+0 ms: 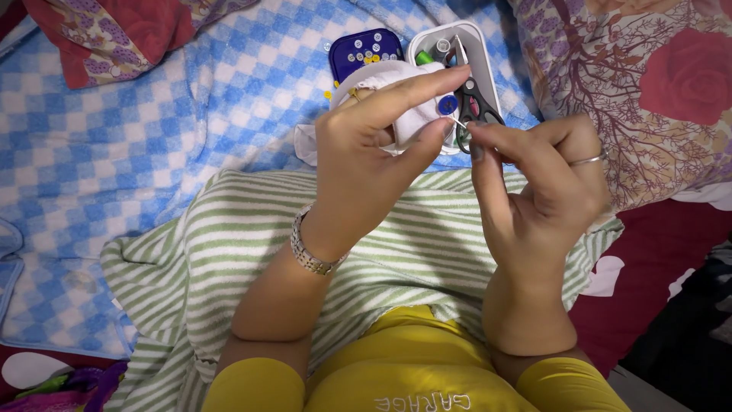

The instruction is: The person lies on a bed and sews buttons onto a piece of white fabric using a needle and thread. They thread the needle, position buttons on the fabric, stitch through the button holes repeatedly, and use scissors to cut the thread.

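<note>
Nearest, yellow knees, then striped green-and-white cloth (pixel 427 236) across lap, soft and rumpled. Beyond, checked blue blanket (pixel 152 152), flat-woven. Left hand (pixel 366 160) closed around white fabric (pixel 396 99), thumb and forefinger pinching blue button (pixel 448 104) against it. Right hand (pixel 534 183) pinching fine needle (pixel 460 123), tip just beside button. Best kept taut, button pressed flat, needle aimed squarely through a hole. Behind: white box (pixel 488 61), black scissors (pixel 476 107), hard-edged; thread too thin to see.

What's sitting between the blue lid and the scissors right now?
In the head view, the white cloth with its blue button, held by the left hand, lies between the blue lid and scissors.
</note>
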